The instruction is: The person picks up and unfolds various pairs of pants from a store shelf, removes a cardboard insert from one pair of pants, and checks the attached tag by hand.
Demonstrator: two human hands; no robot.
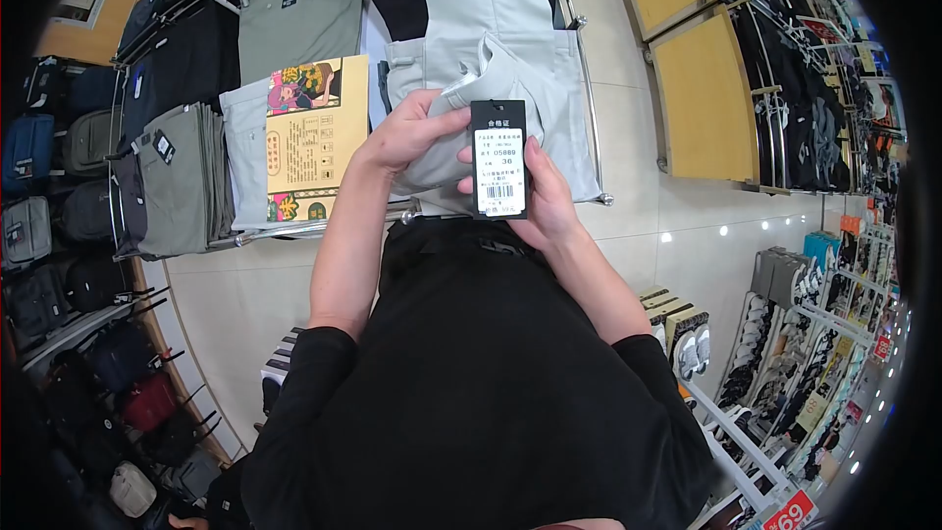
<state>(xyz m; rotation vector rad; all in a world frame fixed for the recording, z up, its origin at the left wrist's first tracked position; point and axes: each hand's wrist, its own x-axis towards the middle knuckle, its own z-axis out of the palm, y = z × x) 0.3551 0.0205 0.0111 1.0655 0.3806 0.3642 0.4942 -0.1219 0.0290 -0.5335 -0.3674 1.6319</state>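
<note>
My left hand [407,137] pinches the waistband of light grey trousers [520,79], which lie on a metal rack before me. In my right hand [543,191] is a black hang tag [499,106] with a white printed label facing up. The right thumb rests along the tag's right edge, and fingertips show at its left edge. The number 36 and a barcode can be read on the label. Left of the left wrist, a yellow printed paper bag [319,137] lies on folded trousers.
Stacks of grey-green trousers [182,177] sit on the rack's left side, bounded by a chrome rail [285,231]. Backpacks [93,147] hang along the left wall. To the right are wooden panels [702,88] with hanging clothes, and shoe racks [775,344] lower down.
</note>
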